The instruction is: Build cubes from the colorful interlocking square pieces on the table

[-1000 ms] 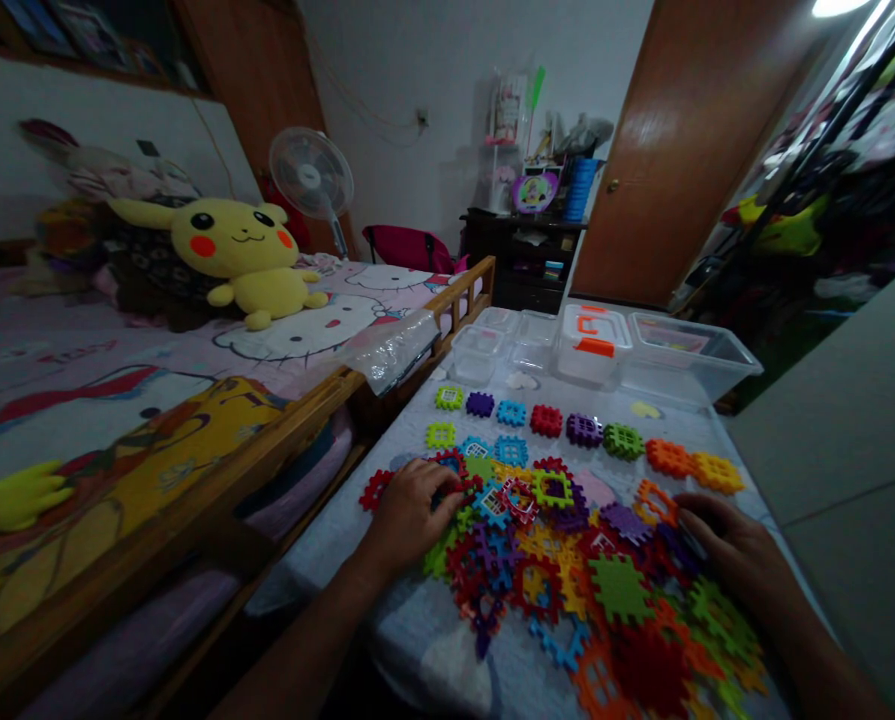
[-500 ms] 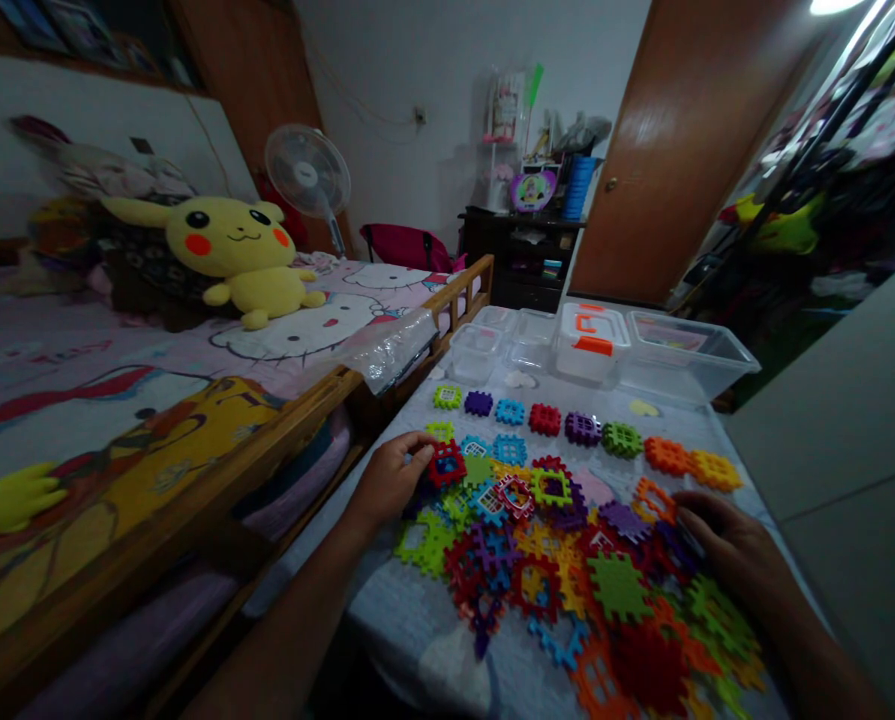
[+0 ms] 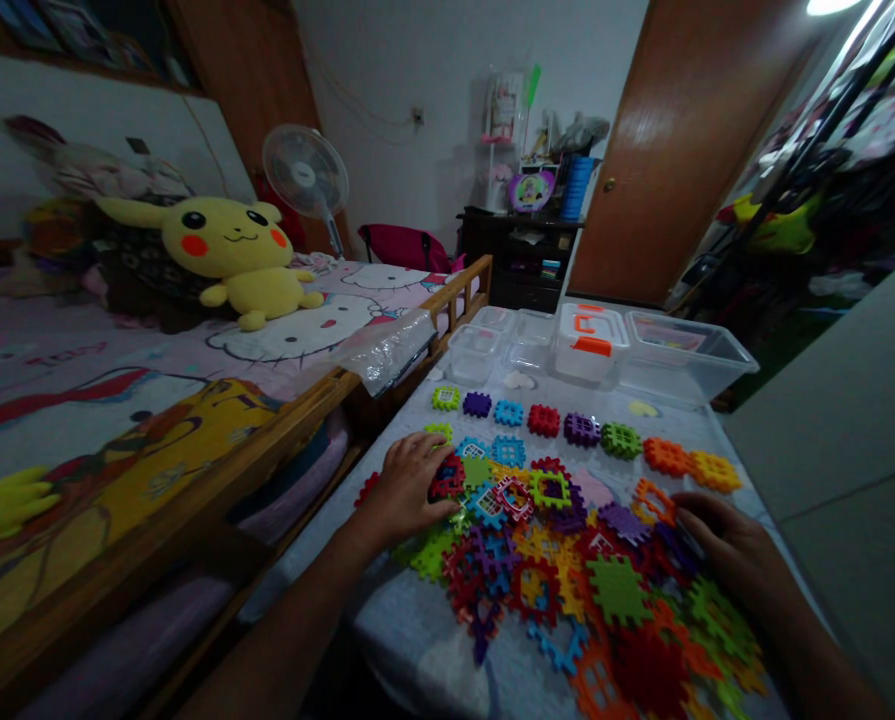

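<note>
A yellow plush toy [image 3: 233, 245] sits on the wood-railed bed [image 3: 154, 345]; a pedestal fan [image 3: 304, 172] stands beyond it. A clear plastic bag [image 3: 387, 350] lies across the bed rail [image 3: 267, 445]. A dark cabinet [image 3: 484, 240], adjacent to the brown door [image 3: 634, 160], supports a blue cylindrical item [image 3: 578, 188] on its top surface.

The loose, notched square tiles of brightly coloured plastic [image 3: 618, 590] look smooth and mostly matt, lying on a pale blue patterned tablecloth [image 3: 447, 665] of soft-looking, dull fabric. Behind them, the open rectangular box of clear plastic [image 3: 698, 370] and the lidded translucent plastic box with orange clips [image 3: 593, 345] have smooth, lightly shiny walls. The long brown bed rail [image 3: 308, 415] is wood with a low sheen, the crinkled transparent plastic sheet [image 3: 388, 352] glints, and the yellow stuffed toy [image 3: 263, 293] is matt plush.
</note>
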The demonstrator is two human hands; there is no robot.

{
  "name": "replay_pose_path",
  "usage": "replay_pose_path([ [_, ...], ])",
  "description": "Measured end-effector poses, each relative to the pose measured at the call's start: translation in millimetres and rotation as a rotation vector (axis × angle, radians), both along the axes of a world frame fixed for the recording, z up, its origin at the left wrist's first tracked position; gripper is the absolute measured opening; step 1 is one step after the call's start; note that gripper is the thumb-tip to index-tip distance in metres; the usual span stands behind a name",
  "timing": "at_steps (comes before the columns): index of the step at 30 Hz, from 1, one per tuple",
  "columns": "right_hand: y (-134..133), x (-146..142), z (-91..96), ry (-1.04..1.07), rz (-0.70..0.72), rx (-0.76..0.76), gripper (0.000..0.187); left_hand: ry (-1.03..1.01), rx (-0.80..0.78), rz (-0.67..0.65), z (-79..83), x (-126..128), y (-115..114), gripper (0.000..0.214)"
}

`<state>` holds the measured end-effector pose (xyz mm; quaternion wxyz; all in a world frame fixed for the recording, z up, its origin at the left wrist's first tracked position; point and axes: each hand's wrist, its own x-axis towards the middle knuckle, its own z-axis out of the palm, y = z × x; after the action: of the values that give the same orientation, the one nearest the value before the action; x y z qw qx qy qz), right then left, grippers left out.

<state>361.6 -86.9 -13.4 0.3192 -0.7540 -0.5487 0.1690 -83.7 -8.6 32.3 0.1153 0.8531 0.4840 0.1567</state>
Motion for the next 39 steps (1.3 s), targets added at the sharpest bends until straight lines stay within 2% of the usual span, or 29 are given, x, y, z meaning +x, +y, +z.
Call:
replay_pose_path([
  [7, 0, -1, 0.0, 0.015, 0.003, 0.014, 0.042, -0.030, -0.058, 0.043, 13.2, 6, 2, 0.040],
  [14, 0, 2, -2.7, 0.028, 0.004, 0.002, 0.044, -0.076, -0.046, 0.136, 10.8, 7, 4, 0.053],
  [19, 0, 3, -4.3, 0.016, -0.004, -0.013, 0.044, 0.000, -0.050, 0.126, 4.6, 10, 4, 0.056],
  [23, 0, 3, -4.6, 0.019, -0.012, -0.012, 0.044, 0.056, -0.045, 0.155, 5.5, 9, 4, 0.061],
  [32, 1, 4, -4.3, -0.013, 0.004, 0.003, 0.042, 0.059, -0.023, 0.153, 5.0, 12, 4, 0.043],
  [36, 1, 4, -6.5, -0.015, -0.001, 0.023, 0.041, -0.019, 0.044, 0.109, 16.7, 14, 10, 0.043],
  [39, 1, 2, -4.7, 0.001, 0.006, 0.027, 0.039, -0.085, 0.084, 0.022, 30.7, 26, 22, 0.044],
])
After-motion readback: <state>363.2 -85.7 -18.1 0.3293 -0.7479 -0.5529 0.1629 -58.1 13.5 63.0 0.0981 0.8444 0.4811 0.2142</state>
